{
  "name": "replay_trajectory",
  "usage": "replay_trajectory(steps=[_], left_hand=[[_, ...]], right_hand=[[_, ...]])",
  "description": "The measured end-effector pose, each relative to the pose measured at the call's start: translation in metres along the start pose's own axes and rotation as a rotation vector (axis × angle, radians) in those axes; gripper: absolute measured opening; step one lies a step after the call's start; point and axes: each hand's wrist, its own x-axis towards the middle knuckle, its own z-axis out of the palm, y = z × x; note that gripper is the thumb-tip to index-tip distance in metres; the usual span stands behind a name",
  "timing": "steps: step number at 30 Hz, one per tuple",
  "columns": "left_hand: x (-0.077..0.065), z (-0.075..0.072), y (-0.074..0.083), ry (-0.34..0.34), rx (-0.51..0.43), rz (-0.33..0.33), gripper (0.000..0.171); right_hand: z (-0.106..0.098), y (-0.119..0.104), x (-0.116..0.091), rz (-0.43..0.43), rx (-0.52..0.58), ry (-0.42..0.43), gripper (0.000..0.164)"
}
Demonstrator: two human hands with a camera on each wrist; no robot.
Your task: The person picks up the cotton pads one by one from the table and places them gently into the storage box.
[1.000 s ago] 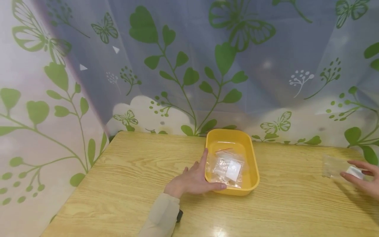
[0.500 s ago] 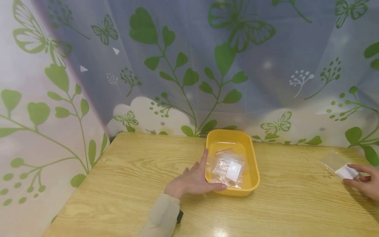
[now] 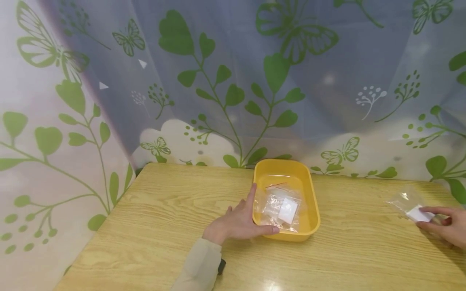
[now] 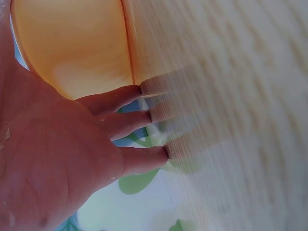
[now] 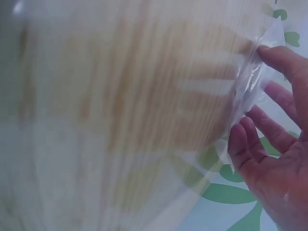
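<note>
A yellow plastic tray [image 3: 314,210] stands on the table in the head view. Inside it lie clear plastic bags [image 3: 271,204], one with a white rectangular piece [image 3: 288,211]. My left hand [image 3: 236,221] rests against the tray's near left corner, index finger along the left side and thumb on the front rim. The left wrist view shows its other fingers [image 4: 137,161] straight, tips at the tabletop. At the right, my right hand [image 3: 445,226] pinches another clear bag [image 3: 405,198] holding a white piece [image 3: 418,213], low over the table; whether it touches the wood I cannot tell.
The wood-grain table [image 3: 174,202] ends at a hanging cloth [image 3: 233,81] printed with green leaves and butterflies. Another pale printed cloth [image 3: 32,182] hangs along the left side. The tray stands close to the back edge.
My right hand has moved slightly left and down with the bag, whose clear end now spreads toward the upper left. My left hand and the tray have stayed in place.
</note>
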Motion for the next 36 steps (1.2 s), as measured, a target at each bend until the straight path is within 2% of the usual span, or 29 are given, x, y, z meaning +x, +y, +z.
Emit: replay_trajectory(steps=[2, 5, 6, 7, 9, 10, 13, 18, 24, 28, 36], left_hand=[[0.0, 0.0, 0.0, 0.0, -0.001, 0.0, 0.128], [0.0, 0.0, 0.0, 0.0, -0.004, 0.002, 0.129], [0.0, 0.0, 0.0, 0.001, -0.005, 0.004, 0.129], [0.0, 0.0, 0.0, 0.002, -0.006, 0.006, 0.129], [0.0, 0.0, 0.0, 0.0, -0.008, 0.008, 0.129], [0.0, 0.0, 0.0, -0.001, -0.01, 0.009, 0.129], [0.0, 0.0, 0.0, -0.001, -0.008, 0.009, 0.129], [0.001, 0.001, -0.002, 0.005, 0.003, 0.005, 0.129], [0.002, 0.001, -0.002, 0.008, 0.003, 0.005, 0.129], [0.001, 0.001, -0.001, 0.009, -0.005, 0.008, 0.129], [0.0, 0.0, 0.0, 0.008, 0.005, 0.0, 0.128]], right_hand=[[0.0, -0.003, 0.001, 0.013, -0.033, -0.002, 0.074], [-0.001, -0.005, 0.004, 0.025, -0.114, -0.008, 0.026], [-0.001, -0.005, 0.005, 0.029, -0.135, -0.015, 0.016], [-0.001, -0.006, 0.006, 0.035, -0.172, -0.029, 0.025], [-0.001, -0.007, 0.008, 0.031, -0.225, -0.049, 0.053], [0.0, -0.007, 0.008, 0.026, -0.238, -0.056, 0.056], [0.002, -0.013, 0.008, -0.002, -0.268, -0.062, 0.052], [0.006, -0.025, 0.007, -0.097, -0.26, -0.026, 0.035], [0.005, -0.042, 0.009, -0.126, -0.303, -0.089, 0.027], [0.009, -0.052, 0.009, -0.183, -0.305, -0.06, 0.018], [0.015, -0.072, 0.007, -0.289, -0.294, -0.02, 0.018]])
